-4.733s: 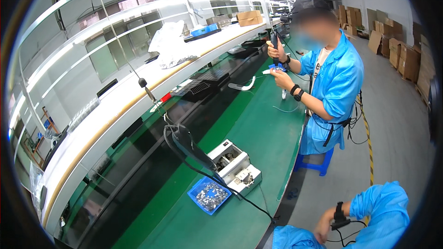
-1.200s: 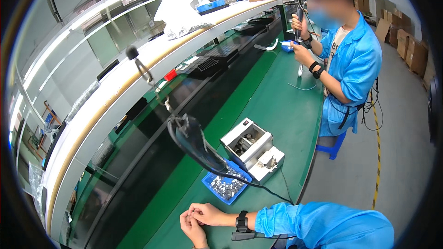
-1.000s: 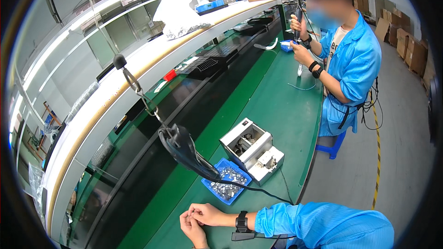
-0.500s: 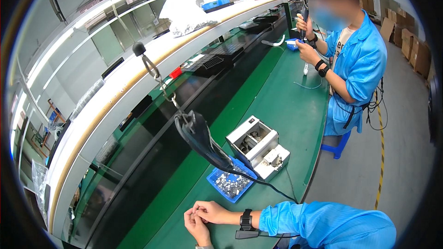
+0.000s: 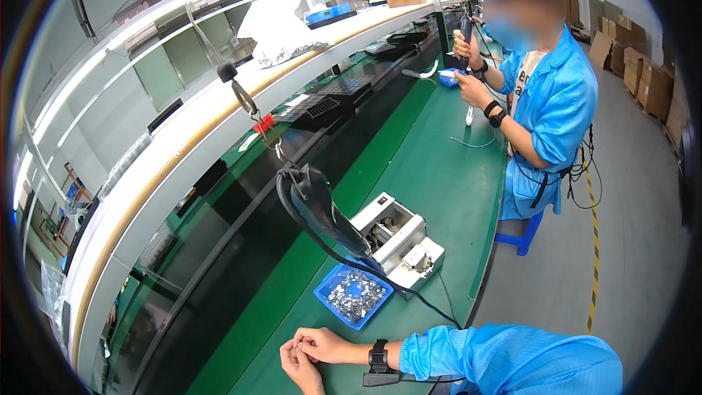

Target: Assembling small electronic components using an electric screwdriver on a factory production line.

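Low at the frame's bottom edge: both hands brought together over the green worktop point(image 5: 439, 175), fingertips touching. Left hand point(image 5: 301, 367) nearest the lower rim, right hand point(image 5: 322, 344) just above it, black wrist strap point(image 5: 378, 356) on the right wrist, blue sleeve point(image 5: 504, 358) entering from the right. Grip of both hands pinched inward, fingers curled toward one another; too small to tell whether anything sits between the fingertips, so state of each grip cannot be told. Just beyond the hands: blue tray point(image 5: 353, 295) of small silvery parts, resting on the worktop, apart from the fingers. Touching the tray's far side: white box-shaped device point(image 5: 398, 238) with open top. Hanging above tray and device: black electric screwdriver point(image 5: 322, 212), tilted, suspended from a chain and hook point(image 5: 245, 99), black cable point(image 5: 380, 278) trailing down across the worktop. Further along the same worktop: a second person in a blue coat point(image 5: 556, 117), seated on a blue stool point(image 5: 521, 232), both hands raised at a tool. White bag point(image 5: 278, 25) on the upper shelf.
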Motion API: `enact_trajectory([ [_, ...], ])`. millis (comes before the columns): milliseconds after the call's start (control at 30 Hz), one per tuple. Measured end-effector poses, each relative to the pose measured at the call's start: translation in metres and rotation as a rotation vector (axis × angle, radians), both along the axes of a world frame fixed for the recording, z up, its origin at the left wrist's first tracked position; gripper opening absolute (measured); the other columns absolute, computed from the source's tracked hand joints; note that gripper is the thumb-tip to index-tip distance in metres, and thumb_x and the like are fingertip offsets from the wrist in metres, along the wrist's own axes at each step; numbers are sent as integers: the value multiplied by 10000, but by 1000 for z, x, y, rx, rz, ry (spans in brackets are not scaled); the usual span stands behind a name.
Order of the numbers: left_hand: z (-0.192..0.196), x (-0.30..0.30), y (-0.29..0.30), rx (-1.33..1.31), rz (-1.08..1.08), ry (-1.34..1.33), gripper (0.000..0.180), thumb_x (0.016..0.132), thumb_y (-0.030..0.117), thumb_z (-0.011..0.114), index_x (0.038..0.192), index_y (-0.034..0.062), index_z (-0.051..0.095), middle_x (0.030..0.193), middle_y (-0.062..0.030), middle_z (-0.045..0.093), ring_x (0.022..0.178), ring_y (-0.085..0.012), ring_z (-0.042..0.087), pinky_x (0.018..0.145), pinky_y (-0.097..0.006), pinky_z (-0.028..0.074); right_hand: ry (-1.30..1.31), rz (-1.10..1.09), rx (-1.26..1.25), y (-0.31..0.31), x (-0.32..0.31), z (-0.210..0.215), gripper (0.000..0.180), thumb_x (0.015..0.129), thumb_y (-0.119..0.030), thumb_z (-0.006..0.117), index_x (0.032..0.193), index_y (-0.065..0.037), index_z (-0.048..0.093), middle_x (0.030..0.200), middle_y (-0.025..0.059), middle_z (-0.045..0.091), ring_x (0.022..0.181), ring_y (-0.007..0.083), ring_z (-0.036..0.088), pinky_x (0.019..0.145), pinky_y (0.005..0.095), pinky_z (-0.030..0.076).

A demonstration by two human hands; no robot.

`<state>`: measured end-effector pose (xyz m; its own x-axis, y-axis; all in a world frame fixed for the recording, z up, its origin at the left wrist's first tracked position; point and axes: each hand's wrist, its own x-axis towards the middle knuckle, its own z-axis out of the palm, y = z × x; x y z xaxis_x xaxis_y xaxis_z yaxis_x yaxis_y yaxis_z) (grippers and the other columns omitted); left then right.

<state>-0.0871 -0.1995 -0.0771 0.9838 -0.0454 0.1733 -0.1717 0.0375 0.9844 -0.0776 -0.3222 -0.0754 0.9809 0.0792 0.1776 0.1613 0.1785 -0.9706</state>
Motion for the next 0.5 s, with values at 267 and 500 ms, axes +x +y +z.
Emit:
enact_trajectory([
  [267,-12,7,-5,-66,64,-32,121,983,-18,449,1081,-45,516,903,-145,686,783,-159,668,661,-247,537,9,33,-84,-2,0,-2,96,961,-87,531,977,-11,588,690,47,625,588,86,572,524,263,475],
  [500,-7,4,-11,-37,63,-13,116,981,34,511,1084,-5,548,859,-63,675,699,-79,603,569,-191,457,33,34,-74,-7,3,-5,102,948,-80,535,987,-6,593,766,69,670,653,96,612,564,262,504],
])
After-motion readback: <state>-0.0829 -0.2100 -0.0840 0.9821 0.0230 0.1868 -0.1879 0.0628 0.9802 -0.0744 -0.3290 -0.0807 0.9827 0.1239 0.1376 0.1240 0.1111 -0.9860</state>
